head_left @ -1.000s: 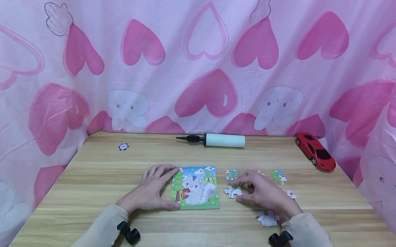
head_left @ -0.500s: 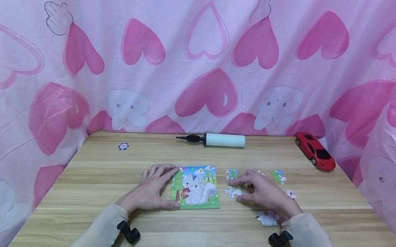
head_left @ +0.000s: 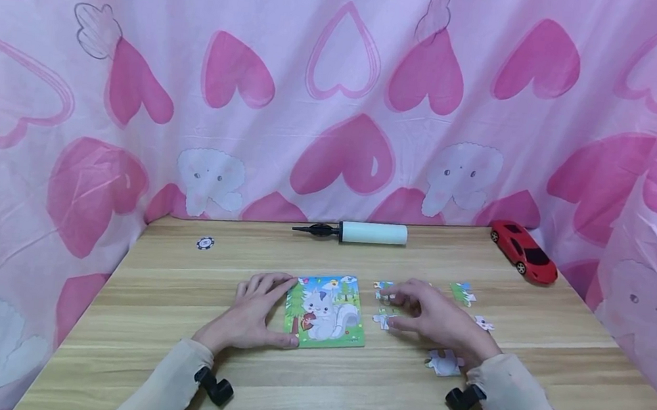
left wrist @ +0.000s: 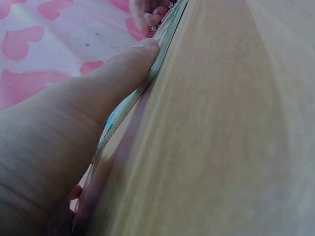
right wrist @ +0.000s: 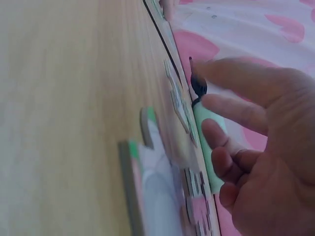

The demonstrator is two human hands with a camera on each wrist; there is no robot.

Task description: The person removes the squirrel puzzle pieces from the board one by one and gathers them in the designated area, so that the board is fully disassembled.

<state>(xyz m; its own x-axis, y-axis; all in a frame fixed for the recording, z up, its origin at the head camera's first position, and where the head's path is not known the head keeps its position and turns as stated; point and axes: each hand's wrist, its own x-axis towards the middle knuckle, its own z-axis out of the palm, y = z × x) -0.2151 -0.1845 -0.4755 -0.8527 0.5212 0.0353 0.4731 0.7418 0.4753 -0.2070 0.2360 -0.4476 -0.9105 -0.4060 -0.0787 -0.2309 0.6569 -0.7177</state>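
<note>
My left hand [head_left: 255,310] rests at the left side of a square puzzle board [head_left: 331,324] with a white squirrel picture. In the left wrist view, the straight thumb [left wrist: 123,64] lies along the board's edge. To the right of the board, my right hand [head_left: 431,314] hovers with bent, parted fingers over joined jigsaw pieces [head_left: 381,320], partly hiding them. Between its fingers in the right wrist view nothing shows. A pale jigsaw piece [head_left: 444,363] lies near that wrist. Farther off are a green and blue piece [head_left: 462,293] and a small white piece [head_left: 484,323].
At the back of the wooden table [head_left: 309,401] lie a hand pump [head_left: 372,233] with a black nozzle and a red toy car [head_left: 522,251]. A round token [head_left: 204,243] sits at the back left. Heart-patterned pink cloth [head_left: 342,153] hangs behind.
Over the joined pieces, my right hand's fingertips have drawn back slightly and now cover more of them. The left hand and the board stay where they were.
</note>
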